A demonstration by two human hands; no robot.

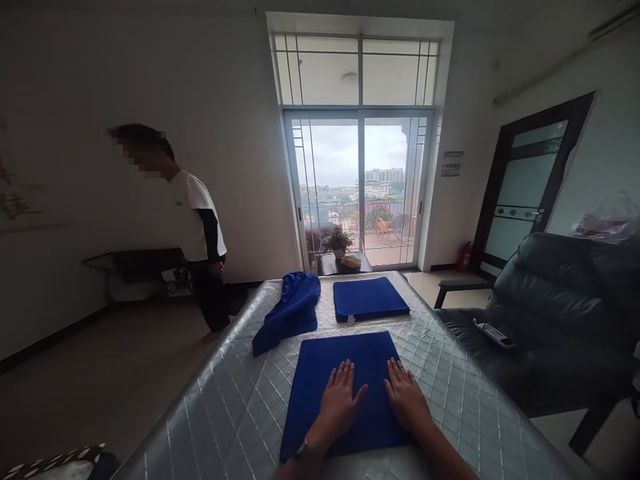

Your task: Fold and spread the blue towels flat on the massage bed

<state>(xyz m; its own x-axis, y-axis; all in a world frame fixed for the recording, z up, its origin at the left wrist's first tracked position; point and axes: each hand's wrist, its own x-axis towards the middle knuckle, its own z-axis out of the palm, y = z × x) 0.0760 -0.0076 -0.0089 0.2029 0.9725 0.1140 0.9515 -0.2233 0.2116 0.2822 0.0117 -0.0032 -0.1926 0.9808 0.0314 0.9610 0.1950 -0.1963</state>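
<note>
A flat blue cloth (363,357) lies spread as a rough square on the silver quilted table cover (220,413), close in front of me. Palm down on its middle, fingers stretched out, is my left hand (341,399). My right hand (406,397) rests flat along the cloth's right edge, its fingers also extended. Just beyond sits a squared blue stack of cloth (371,298) with a small white tag at its front edge. To the left of that stack, a crumpled blue cloth (293,310) lies loosely heaped.
A person (200,220) in a white top stands left of the table. A black armchair (550,320) with a remote-like device (494,333) on its seat is at the right. Behind the table are a small stand with a potted plant (339,241) and a sliding glass door (360,187).
</note>
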